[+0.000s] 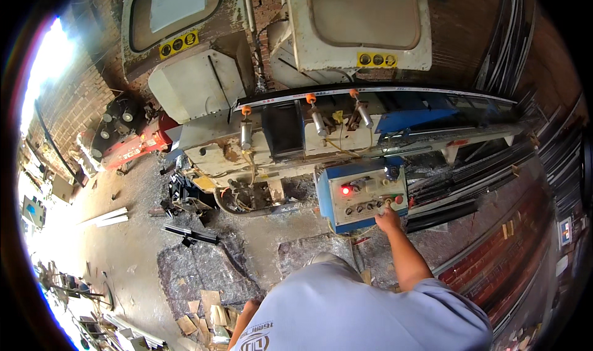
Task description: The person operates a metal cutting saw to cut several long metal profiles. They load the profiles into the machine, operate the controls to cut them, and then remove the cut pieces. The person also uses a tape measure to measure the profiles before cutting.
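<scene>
My right hand (pixel 388 219) reaches forward to the blue control box (pixel 325 198). Its fingers are drawn together at the last small knob in the lower row of the panel, beside a red push button (pixel 398 199). A lit red lamp (pixel 346 190) glows on the left part of the panel face. My left hand (pixel 251 306) hangs low beside my body, and its fingers cannot be made out. Behind the box stands a long saw machine with a pale body (pixel 216 159), and a long black profile (pixel 420 92) lies along its top, under orange-tipped clamps (pixel 311 98).
Two raised pale machine hoods (pixel 364 17) overhang the back. Long dark profiles (pixel 445 218) are stacked to the right. A red tank-like machine (pixel 136 144) stands at far left. Short offcuts (pixel 191 233) and wood scraps (pixel 210 301) litter the floor near dark mats (pixel 197 270).
</scene>
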{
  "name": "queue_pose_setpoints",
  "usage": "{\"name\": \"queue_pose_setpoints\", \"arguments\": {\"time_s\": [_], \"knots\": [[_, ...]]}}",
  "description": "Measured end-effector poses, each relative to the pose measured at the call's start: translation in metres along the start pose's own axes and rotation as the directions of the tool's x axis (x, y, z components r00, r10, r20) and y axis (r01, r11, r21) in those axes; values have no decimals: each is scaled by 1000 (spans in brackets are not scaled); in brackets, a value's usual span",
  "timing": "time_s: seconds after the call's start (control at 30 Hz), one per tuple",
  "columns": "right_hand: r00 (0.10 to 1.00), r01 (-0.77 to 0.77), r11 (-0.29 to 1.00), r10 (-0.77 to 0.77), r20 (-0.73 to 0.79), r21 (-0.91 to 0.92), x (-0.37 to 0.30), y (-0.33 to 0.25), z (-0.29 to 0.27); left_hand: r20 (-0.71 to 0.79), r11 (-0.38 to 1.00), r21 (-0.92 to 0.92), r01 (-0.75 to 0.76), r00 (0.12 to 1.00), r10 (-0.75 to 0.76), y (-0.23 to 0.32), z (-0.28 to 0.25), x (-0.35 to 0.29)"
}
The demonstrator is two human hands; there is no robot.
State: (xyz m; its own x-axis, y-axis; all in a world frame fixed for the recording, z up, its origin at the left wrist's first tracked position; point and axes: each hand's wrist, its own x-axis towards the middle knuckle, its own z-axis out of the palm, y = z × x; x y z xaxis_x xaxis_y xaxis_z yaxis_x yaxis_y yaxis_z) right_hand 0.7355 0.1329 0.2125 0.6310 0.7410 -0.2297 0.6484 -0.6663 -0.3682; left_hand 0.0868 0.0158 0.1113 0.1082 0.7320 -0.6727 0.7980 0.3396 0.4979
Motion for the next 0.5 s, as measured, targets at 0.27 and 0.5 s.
{"name": "queue_pose_setpoints", "arguments": {"time_s": [0.27, 0.5], "knots": [[997, 32, 997, -26, 78, -76, 7, -4, -2, 104, 992, 124, -10, 995, -4, 19, -9, 48], [991, -2, 997, 12, 135, -77, 10, 8, -4, 148, 978, 202, -58, 989, 29, 71, -19, 80]]}}
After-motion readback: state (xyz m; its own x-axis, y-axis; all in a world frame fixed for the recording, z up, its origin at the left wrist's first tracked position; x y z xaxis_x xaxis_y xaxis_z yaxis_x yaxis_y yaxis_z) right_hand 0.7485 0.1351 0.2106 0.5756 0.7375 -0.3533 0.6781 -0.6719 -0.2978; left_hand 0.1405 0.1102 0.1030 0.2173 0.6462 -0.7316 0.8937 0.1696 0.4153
